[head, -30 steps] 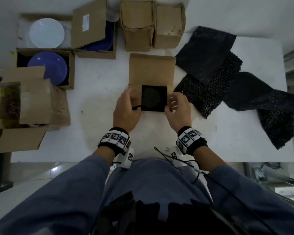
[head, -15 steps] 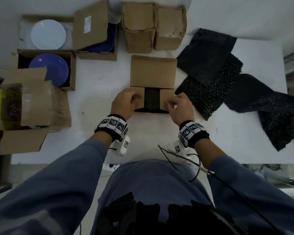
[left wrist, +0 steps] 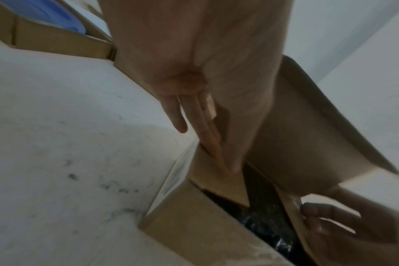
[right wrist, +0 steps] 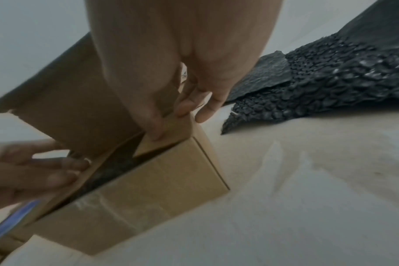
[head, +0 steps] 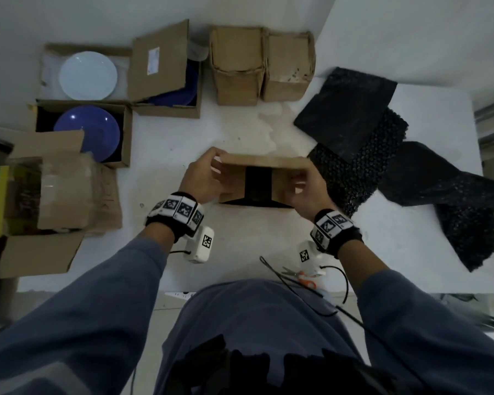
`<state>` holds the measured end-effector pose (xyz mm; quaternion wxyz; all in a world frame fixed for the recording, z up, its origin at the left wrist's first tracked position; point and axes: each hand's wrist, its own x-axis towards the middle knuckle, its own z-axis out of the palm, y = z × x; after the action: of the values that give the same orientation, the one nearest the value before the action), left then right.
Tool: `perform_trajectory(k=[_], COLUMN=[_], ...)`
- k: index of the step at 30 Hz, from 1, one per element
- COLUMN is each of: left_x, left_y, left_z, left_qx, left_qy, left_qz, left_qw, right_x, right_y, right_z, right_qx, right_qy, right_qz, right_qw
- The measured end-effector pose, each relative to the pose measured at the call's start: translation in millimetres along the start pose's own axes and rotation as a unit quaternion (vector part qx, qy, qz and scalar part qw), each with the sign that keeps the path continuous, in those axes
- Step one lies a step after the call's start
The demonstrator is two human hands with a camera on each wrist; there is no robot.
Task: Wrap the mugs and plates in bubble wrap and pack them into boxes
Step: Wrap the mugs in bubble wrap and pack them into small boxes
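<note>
A small cardboard box [head: 281,185] sits mid-table in front of me. Both side flaps are folded in, and a black bubble-wrapped item [head: 258,182] shows in the gap between them. The lid [head: 264,163] stands nearly upright over the opening. My left hand [head: 216,163] holds the box's left side, thumb on the flap and fingers at the lid's left corner. My right hand [head: 297,181] pinches the right side, with the thumb [right wrist: 157,133] on the flap and the fingers outside the wall. The wrist views show the same box [left wrist: 194,225] [right wrist: 148,189].
Open boxes at the back left hold a white plate [head: 88,75] and a blue plate [head: 86,132]; a third box [head: 166,81] has its flap over something blue. Two closed boxes [head: 237,67] stand behind. Black bubble wrap sheets [head: 351,129] cover the right. Scissors [head: 304,277] lie near the front edge.
The side flaps were folded in over the wrapped item. The lid, which lay flat away from me, has since swung up to nearly upright.
</note>
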<state>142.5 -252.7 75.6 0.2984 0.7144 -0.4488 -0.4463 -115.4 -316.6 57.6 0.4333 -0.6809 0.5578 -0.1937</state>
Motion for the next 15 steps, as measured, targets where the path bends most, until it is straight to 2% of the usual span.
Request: perform_trajectory(k=[4,6,10,15], left_x=[-17,-22,-26,-29], left_y=[-12,-18,-18,-21], left_z=[-11,-13,-8,-3], left_qx=[-0.071,-0.082,-0.107,-0.041], left_qy=[-0.112,-0.132,-0.105,-0.044], left_qz=[0.035,0.037,0.042,0.072], left_qw=[0.991,0.987,0.988,0.996], right_x=[-16,-21,-26,-28], right_y=[11,10,9,14], right_z=[-12,-18,-17,-8], right_qx=[0.015,-0.005,-0.034,-0.041], right_qy=[-0.087,-0.115,-0.091,-0.027], right_qz=[-0.025,-0.038,-0.059,-0.075], right_qw=[0.996,0.993,0.993,0.996])
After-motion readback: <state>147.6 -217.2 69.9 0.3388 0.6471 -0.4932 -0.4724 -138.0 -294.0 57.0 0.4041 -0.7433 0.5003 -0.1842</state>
